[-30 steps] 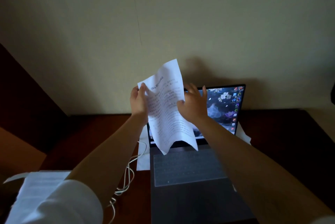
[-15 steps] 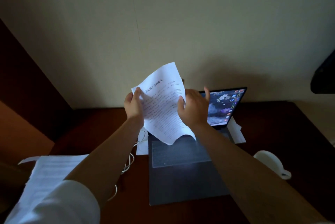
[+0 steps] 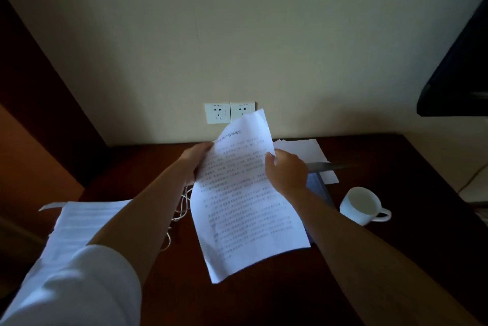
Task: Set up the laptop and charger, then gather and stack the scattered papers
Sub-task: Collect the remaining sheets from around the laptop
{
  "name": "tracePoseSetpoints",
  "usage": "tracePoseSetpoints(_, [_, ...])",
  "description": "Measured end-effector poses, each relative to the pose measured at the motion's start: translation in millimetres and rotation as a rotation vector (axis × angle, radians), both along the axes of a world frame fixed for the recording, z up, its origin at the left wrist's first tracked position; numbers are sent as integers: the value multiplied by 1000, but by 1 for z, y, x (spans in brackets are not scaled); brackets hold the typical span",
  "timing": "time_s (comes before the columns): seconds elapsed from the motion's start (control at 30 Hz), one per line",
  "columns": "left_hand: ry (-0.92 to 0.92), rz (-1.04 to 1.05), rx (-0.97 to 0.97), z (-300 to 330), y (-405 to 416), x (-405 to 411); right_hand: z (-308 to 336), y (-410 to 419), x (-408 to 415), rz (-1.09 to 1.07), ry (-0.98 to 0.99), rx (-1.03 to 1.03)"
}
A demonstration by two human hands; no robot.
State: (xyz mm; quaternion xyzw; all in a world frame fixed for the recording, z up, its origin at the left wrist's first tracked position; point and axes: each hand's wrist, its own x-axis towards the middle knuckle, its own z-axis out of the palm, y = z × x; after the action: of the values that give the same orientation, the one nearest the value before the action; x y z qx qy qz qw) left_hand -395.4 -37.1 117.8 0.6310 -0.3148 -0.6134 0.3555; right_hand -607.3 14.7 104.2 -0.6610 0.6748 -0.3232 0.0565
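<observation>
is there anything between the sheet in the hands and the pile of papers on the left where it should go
Nothing on the table blocks it. The printed sheet is held up by the left hand and right hand; only the person's own left forearm crosses in front of the paper stack. The white cable lies low between them.

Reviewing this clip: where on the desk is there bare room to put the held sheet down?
Bare wood shows at the back left, between the wall and the paper stack, and along the front edge beneath the held sheet. The middle is crowded: white cable, laptop, loose papers behind it, and the mug.
</observation>
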Motion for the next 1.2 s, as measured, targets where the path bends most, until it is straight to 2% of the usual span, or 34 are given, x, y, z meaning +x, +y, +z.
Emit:
tracePoseSetpoints(0.03, [-24, -58, 37, -2, 1, 1, -4, 4, -3, -13, -25, 152])
tracePoseSetpoints(0.1, [-63, -121, 88, -9, -2, 1, -10, 6, -6, -17, -83, 322])
tracePoseSetpoints(0.2, [-74, -42, 121, -27, -11, 5, -12, -3, -6, -40, -155, 517])
tracePoseSetpoints(0.27, [-81, 30, 136, -32, -12, 6, -9, -13, -5, -24, -116, 666])
tracePoseSetpoints(0.37, [-111, 80, 106, -38, -16, 8, -3, -30, 0, -81, -169, 802])
tracePoseSetpoints(0.63, [-47, 253, -18, -51, -62, 21, -13, -89, 12, -217, -410, 946])
tracePoseSetpoints(0.73, [-119, 224, 31, -62, -82, 26, -26, -111, 17, -342, -562, 908])
tracePoseSetpoints(0.83, [-158, 188, 46, -78, -99, 27, -36, -134, 21, -391, -553, 907])
tracePoseSetpoints(0.9, [-286, 109, 12, -92, -113, 27, -40, -143, 18, -461, -520, 894])
tracePoseSetpoints(1.03, [-733, -189, -67, -112, -148, 25, -60, -162, 5, -559, -442, 894])
tracePoseSetpoints(1.2, [-970, -485, -90, -122, -178, 14, -78, -180, -5, -605, -344, 925])
